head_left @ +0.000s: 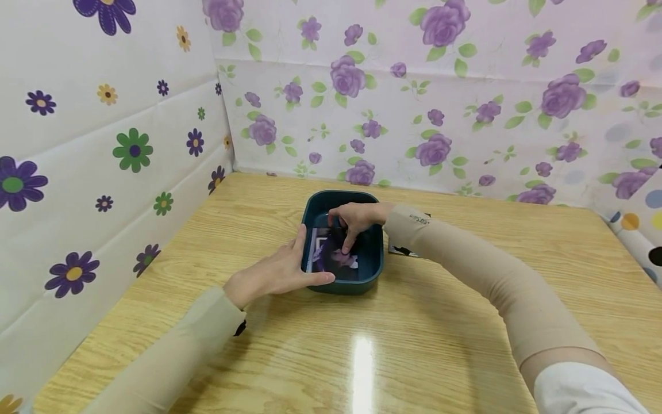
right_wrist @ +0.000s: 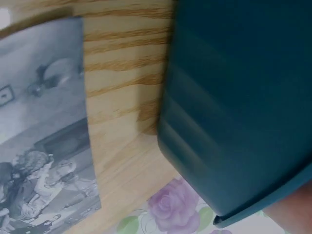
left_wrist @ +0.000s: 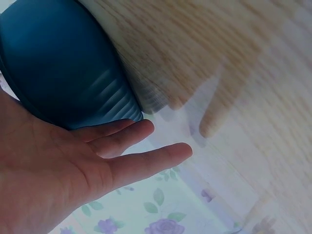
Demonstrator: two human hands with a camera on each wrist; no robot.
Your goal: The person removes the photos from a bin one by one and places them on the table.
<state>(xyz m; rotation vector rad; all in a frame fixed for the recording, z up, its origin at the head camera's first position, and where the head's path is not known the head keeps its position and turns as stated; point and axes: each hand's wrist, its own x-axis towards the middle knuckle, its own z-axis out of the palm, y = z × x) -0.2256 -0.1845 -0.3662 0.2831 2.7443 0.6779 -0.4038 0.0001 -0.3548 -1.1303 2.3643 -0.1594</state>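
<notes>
A dark teal plastic bin (head_left: 369, 270) with rounded corners stands on the table. Inside it lies a glossy photo print (head_left: 323, 259) in dark purplish tones, showing a figure. My left hand (head_left: 281, 267) rests against the bin's left side, its fingers along the wall and its thumb over the near rim; the left wrist view shows these fingers extended. My right hand (head_left: 357, 217) reaches in over the right rim. Its thumb touches the print's face, and a finger points down near the far edge, apart from the thumb. The right wrist view hides those fingertips behind the bin wall.
A second photo print (right_wrist: 46, 131), grey and black-and-white, lies on the table just right of the bin, partly under my right forearm in the head view. The wood-grain table (head_left: 414, 345) meets flower-printed cloth walls (head_left: 383, 86) at the back and left.
</notes>
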